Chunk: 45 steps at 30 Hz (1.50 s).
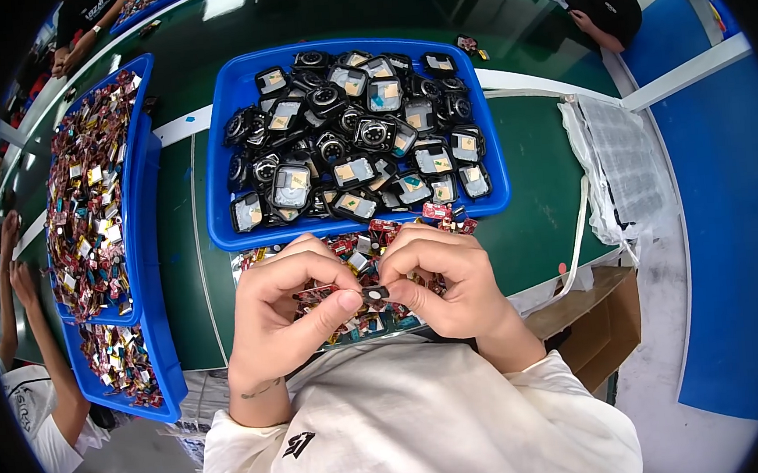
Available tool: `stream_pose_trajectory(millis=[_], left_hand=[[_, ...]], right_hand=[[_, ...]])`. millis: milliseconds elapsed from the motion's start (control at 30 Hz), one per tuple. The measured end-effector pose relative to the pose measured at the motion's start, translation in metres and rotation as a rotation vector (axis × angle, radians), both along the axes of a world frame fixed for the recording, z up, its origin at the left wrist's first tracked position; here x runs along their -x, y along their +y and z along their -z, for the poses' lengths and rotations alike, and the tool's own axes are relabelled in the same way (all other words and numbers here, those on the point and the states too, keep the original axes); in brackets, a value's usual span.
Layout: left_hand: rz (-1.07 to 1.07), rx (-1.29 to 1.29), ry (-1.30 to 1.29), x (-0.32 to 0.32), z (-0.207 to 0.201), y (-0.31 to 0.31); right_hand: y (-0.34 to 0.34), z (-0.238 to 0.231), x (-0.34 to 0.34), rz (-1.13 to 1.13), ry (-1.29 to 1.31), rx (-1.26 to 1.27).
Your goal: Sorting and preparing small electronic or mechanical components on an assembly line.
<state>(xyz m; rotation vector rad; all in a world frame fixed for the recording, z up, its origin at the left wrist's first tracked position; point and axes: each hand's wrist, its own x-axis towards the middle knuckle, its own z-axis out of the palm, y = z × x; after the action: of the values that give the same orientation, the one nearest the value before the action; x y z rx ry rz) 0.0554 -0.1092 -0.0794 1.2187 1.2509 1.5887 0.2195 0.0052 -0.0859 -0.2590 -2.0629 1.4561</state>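
Close to my body, my left hand [295,299] and my right hand [444,280] pinch a small black piece with a pale round spot [374,295] between thumbs and fingertips. A red circuit board [317,291] shows by my left fingers; whether it joins the black piece I cannot tell. Beneath my hands lies a heap of small red boards and silvery and yellow parts [375,326], partly hidden by them. Just beyond stands a blue tray [260,239] piled with black watch cases [333,147], some showing round backs, others open with grey insides.
Blue bins [141,209] full of small red boards stand at my left on the green table [184,276]. Clear plastic sheeting [616,167] lies at the right edge, above an open cardboard box [609,326]. Other people work at the far right, far left and left.
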Motion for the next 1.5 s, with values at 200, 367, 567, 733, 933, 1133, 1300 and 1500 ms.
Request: stream_pose_trajectory(millis=[200, 367, 567, 733, 933, 1133, 1300, 1500], left_hand=[[-0.121, -0.031, -0.059, 0.003, 0.003, -0.003], [-0.146, -0.039, -0.035, 0.006, 0.004, -0.007], [-0.112, -0.026, 0.022, 0.004, 0.005, -0.008], [-0.153, -0.017, 0.119, 0.001, 0.004, -0.004], [-0.128, 0.010, 0.178, 0.001, 0.003, -0.003], [-0.134, 0.016, 0.157, -0.001, 0.004, -0.003], [-0.124, 0.031, 0.159, 0.000, 0.005, -0.004], [-0.123, 0.033, 0.139, 0.001, 0.006, -0.005]], right_hand=[[0.003, -0.004, 0.003, 0.036, -0.038, -0.315], [0.043, -0.007, -0.010, 0.321, -0.154, -0.595], [0.081, -0.007, -0.014, 0.532, -0.550, -0.753], [0.088, 0.002, -0.012, 0.558, -0.455, -0.671], [0.090, 0.001, -0.012, 0.441, -0.410, -0.365], [0.090, 0.002, -0.015, 0.440, -0.439, -0.621], [0.094, 0.002, -0.022, 0.406, -0.427, -0.673], [0.099, -0.008, -0.034, 0.371, -0.393, -0.006]])
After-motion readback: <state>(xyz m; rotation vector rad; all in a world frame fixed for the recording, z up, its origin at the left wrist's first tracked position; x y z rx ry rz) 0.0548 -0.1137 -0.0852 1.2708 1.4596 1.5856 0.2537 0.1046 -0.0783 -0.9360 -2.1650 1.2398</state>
